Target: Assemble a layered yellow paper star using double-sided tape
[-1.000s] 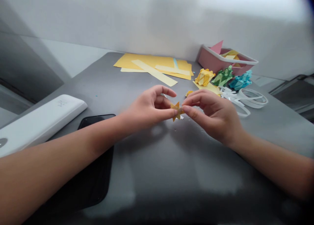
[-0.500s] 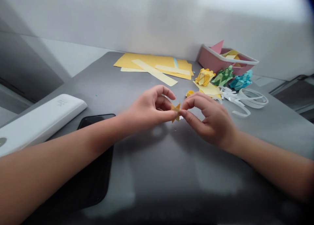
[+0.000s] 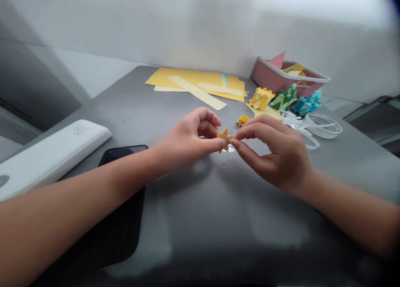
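A small yellow paper star with several points is pinched between the thumb and fingers of my left hand, above the middle of the grey table. On its right side, the thumb and forefinger of my right hand are closed on a thin yellowish bit that reaches out from the star. Fingertips partly cover where that bit joins. Below the star lie small white paper scraps. Just beyond my right fingers rests a small yellow paper ring.
Yellow sheets and a pale strip lie at the back. Yellow, green and blue folded paper pieces stand before a pink box. White tape roll at right; black phone and white power bank at left.
My right hand has shifted slightly right, widening the gap to my left fingers. The star has turned a little, and more of the yellow ring and white scraps shows.
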Tool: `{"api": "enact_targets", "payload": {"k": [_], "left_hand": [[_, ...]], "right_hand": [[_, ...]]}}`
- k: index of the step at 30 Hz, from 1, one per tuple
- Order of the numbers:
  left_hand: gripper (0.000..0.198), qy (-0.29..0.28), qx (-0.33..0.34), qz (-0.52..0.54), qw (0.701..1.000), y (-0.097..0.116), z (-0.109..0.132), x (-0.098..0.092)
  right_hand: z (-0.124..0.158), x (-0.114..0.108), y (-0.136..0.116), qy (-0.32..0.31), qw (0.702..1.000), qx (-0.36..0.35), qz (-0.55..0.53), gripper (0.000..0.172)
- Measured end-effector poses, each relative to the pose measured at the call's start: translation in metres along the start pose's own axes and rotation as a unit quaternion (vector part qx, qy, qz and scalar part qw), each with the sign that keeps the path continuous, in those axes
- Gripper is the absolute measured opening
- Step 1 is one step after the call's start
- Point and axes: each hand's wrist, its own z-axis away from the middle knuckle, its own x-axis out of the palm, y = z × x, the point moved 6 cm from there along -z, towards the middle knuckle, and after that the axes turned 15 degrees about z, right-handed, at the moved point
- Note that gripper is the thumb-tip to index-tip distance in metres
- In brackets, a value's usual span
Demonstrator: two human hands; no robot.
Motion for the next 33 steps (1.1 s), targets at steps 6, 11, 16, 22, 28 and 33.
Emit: {"api": "enact_targets", "payload": {"k": [6,11,16,22,28,33], "left_hand": [[0.033,-0.027,0.017,-0.006,0.999,0.0015,0.0007,0.004],[0.032,-0.043,0.02,-0.012,0.999,0.0003,0.0014,0.0049],[0.031,-0.047,0.025,-0.013,0.999,0.0002,0.0008,0.0047],[0.032,-0.042,0.019,-0.01,0.999,0.0005,0.0018,0.0046],[0.032,-0.032,-0.001,0.02,0.999,-0.0005,0.0011,0.0039],[0.03,-0.027,-0.022,0.039,0.999,-0.0016,0.0011,0.0029]], "right_hand": [[0.0012,-0.0002,-0.0064,0.003,0.999,-0.036,0.037,0.007],[0.002,0.0006,-0.0075,0.0,0.998,-0.051,0.039,0.007],[0.0025,0.0014,-0.0059,0.003,0.999,-0.037,0.027,0.007],[0.0022,0.0015,-0.0034,-0.007,1.0,-0.021,0.008,0.008],[0.002,0.0003,-0.0034,-0.004,1.0,-0.022,0.001,0.006],[0.0029,-0.0029,-0.006,0.028,0.998,-0.04,0.024,0.008]]}}
